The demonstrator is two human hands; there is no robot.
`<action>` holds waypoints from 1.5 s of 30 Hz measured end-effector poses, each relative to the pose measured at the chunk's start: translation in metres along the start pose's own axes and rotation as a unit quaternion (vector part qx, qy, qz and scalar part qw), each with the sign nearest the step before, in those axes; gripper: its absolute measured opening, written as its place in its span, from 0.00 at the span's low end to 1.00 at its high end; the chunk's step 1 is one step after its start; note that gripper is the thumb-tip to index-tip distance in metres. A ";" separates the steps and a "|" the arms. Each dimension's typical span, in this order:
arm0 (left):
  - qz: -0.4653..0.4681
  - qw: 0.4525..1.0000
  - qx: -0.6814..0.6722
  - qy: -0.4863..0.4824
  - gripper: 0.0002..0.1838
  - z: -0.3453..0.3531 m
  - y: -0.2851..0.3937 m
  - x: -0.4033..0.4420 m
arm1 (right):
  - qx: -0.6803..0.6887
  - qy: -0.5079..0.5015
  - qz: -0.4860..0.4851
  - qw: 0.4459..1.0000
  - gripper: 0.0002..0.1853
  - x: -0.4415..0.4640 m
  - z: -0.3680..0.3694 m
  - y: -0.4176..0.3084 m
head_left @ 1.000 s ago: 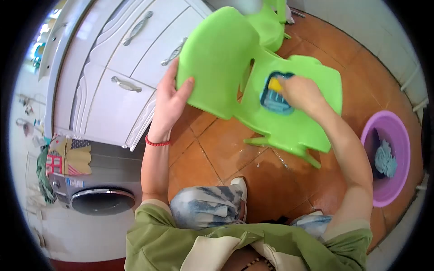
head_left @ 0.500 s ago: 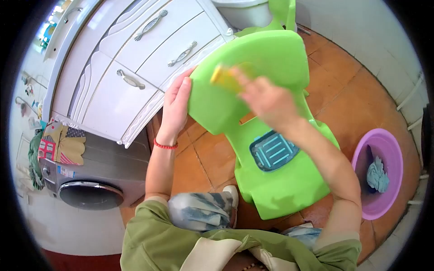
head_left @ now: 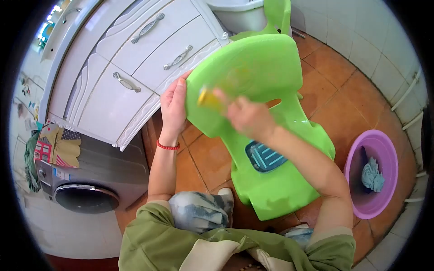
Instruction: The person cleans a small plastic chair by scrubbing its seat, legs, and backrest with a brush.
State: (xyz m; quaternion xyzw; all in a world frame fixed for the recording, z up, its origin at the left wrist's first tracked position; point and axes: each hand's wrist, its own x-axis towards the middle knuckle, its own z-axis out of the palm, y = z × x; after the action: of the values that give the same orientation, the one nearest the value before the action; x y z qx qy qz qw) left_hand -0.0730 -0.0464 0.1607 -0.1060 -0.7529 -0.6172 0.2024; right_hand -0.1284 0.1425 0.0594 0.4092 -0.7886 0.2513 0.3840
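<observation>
A bright green plastic chair [head_left: 285, 194] stands in front of me, its backrest [head_left: 271, 58] facing up toward me. My left hand [head_left: 174, 104], a red bead bracelet on its wrist, is closed around the backrest's left edge. Against the lower left of the backrest, my right hand [head_left: 251, 117] grips a small yellow object [head_left: 209, 100]. Motion smears it too much to tell its kind. On the seat lies a dark teal slotted soap dish [head_left: 261, 156], partly covered by my right forearm.
To the right, a purple basin [head_left: 392, 180] on the tiled floor [head_left: 325, 67] holds a light blue cloth [head_left: 373, 175] and something dark. A white cabinet [head_left: 108, 95] borders the left side, beside a grey washing machine [head_left: 122, 174]. Behind the chair stands a white basin-like fixture [head_left: 239, 18].
My right hand and the yellow object have moved down and left across the backrest. My left hand keeps its grip on the edge. The whole view has shifted slightly.
</observation>
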 end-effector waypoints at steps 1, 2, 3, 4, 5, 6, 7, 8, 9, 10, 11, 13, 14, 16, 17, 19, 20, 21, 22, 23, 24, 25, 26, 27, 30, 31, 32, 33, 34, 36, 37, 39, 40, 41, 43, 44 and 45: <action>0.003 1.000 -0.005 0.003 0.23 0.000 -0.001 0.001 | 0.017 -0.018 -0.029 0.999 0.16 -0.003 -0.006 -0.008; 0.007 1.000 -0.009 0.007 0.23 -0.002 -0.003 0.002 | 0.035 -0.034 -0.059 0.997 0.15 -0.003 -0.008 -0.013; 0.008 1.000 -0.004 0.006 0.23 -0.002 -0.003 0.002 | 0.003 -0.020 -0.044 0.999 0.19 -0.005 -0.007 0.007; 0.006 1.000 0.001 0.007 0.23 -0.001 -0.002 0.001 | -0.028 -0.007 -0.028 0.999 0.24 -0.006 -0.005 0.035; 0.005 1.000 0.006 0.007 0.23 -0.001 0.000 0.001 | -0.027 0.095 0.026 0.995 0.25 0.006 -0.014 0.052; 0.006 1.000 0.020 0.011 0.23 -0.001 -0.001 0.001 | -0.023 0.138 0.065 0.988 0.25 0.014 -0.018 0.054; 0.009 0.999 0.032 0.014 0.24 0.000 -0.002 0.003 | -0.016 0.181 0.103 0.978 0.25 0.021 -0.023 0.056; 0.010 0.999 0.044 0.016 0.24 0.000 -0.002 0.004 | -0.005 0.166 0.128 0.978 0.24 0.027 -0.020 0.045; -0.003 0.999 0.026 0.020 0.25 0.000 -0.002 0.003 | 0.004 0.150 0.154 0.977 0.24 0.032 -0.016 0.034; -0.014 1.000 0.007 0.022 0.25 0.000 -0.002 0.004 | 0.050 0.126 0.083 0.987 0.25 0.023 0.007 0.022; -0.024 0.999 -0.012 0.025 0.26 0.001 -0.002 0.004 | 0.095 0.101 0.011 0.990 0.26 0.012 0.028 0.009; -0.018 0.999 0.008 0.028 0.27 0.003 0.000 0.003 | 0.132 0.006 -0.059 0.989 0.27 0.002 -0.001 -0.032; -0.015 0.999 0.020 0.027 0.28 0.003 0.002 0.003 | 0.096 -0.008 -0.058 0.994 0.28 0.000 0.001 -0.025; -0.010 0.999 0.035 0.021 0.28 0.002 0.001 0.004 | 0.026 -0.042 -0.064 0.997 0.31 -0.010 0.005 0.011; -0.009 0.999 0.043 0.019 0.28 0.001 0.001 0.003 | 0.076 0.031 0.036 0.996 0.30 0.003 -0.002 0.032; -0.014 0.998 0.064 0.017 0.29 0.001 0.003 0.004 | 0.118 0.109 0.143 0.977 0.29 0.019 -0.007 0.042; -0.014 0.997 0.074 0.014 0.30 0.002 0.003 0.004 | 0.110 0.119 0.148 0.976 0.29 0.026 -0.004 0.034; -0.027 0.998 0.054 0.023 0.30 0.003 0.003 0.003 | 0.102 0.130 0.155 0.974 0.28 0.032 -0.002 0.025; -0.039 0.998 0.035 0.030 0.31 0.004 0.003 0.003 | 0.123 0.099 0.081 0.984 0.28 0.023 0.014 0.006; -0.048 0.998 0.016 0.035 0.31 0.004 0.003 0.005 | 0.142 0.069 0.006 0.987 0.27 0.008 0.026 -0.011; -0.050 0.998 0.009 0.038 0.31 0.004 0.002 0.006 | 0.141 -0.003 -0.038 0.989 0.27 0.002 0.013 -0.019; -0.054 0.998 0.004 0.040 0.31 0.003 0.001 0.005 | 0.139 -0.075 -0.079 0.984 0.27 -0.003 -0.003 -0.025; -0.059 0.997 -0.003 0.042 0.32 0.002 0.000 0.004 | 0.111 -0.093 -0.087 0.986 0.26 -0.008 -0.006 -0.018; -0.053 0.998 0.008 0.042 0.31 0.003 0.000 0.003 | 0.084 -0.110 -0.096 0.986 0.26 -0.013 -0.008 -0.011; -0.031 0.998 0.034 0.036 0.30 0.005 0.001 0.005 | 0.039 0.124 0.007 0.991 0.25 0.007 0.006 0.052; -0.024 0.999 0.037 0.030 0.30 0.004 0.000 0.004 | 0.101 0.273 0.063 0.955 0.24 0.022 0.002 0.065; -0.016 0.999 0.041 0.024 0.30 0.004 -0.001 0.004 | 0.084 0.231 0.074 0.966 0.26 0.021 0.003 0.057; -0.018 0.999 0.035 0.027 0.29 0.004 -0.002 0.003 | 0.065 0.190 0.087 0.976 0.27 0.020 0.006 0.040; -0.019 0.999 0.030 0.029 0.29 0.004 -0.002 0.004 | 0.045 0.151 0.100 0.982 0.28 0.016 0.008 0.023; -0.020 0.999 0.023 0.036 0.28 0.005 -0.003 0.005 | 0.101 -0.014 0.017 0.995 0.30 -0.009 0.005 -0.015; -0.024 0.999 0.021 0.040 0.28 0.004 -0.004 0.004 | 0.084 -0.032 -0.017 0.996 0.30 -0.009 0.002 -0.010; -0.023 0.999 0.020 0.039 0.28 0.004 -0.003 0.006 | 0.048 -0.073 -0.088 0.992 0.30 -0.015 -0.008 0.010; -0.021 0.999 0.022 0.035 0.28 0.004 -0.002 0.006 | 0.000 0.019 -0.043 0.999 0.28 -0.011 -0.005 0.033; -0.020 0.999 0.024 0.031 0.28 0.004 -0.002 0.004 | -0.002 0.084 0.024 0.996 0.27 0.002 -0.005 0.050; -0.014 0.999 0.039 0.026 0.28 0.004 -0.002 0.005 | 0.054 0.189 0.175 0.965 0.28 0.029 -0.016 0.069; -0.011 0.999 0.045 0.023 0.28 0.004 -0.002 0.005 | 0.054 0.183 0.149 0.970 0.29 0.032 -0.010 0.060; -0.022 0.999 0.034 0.029 0.28 0.005 -0.002 0.004 | 0.054 0.179 0.125 0.974 0.29 0.033 0.003 0.045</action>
State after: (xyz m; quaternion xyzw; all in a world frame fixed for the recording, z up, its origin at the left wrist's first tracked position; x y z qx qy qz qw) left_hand -0.0787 -0.0420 0.1603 -0.0646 -0.7691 -0.5987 0.2143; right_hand -0.1796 0.1494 0.0811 0.2759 -0.7371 0.4088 0.4621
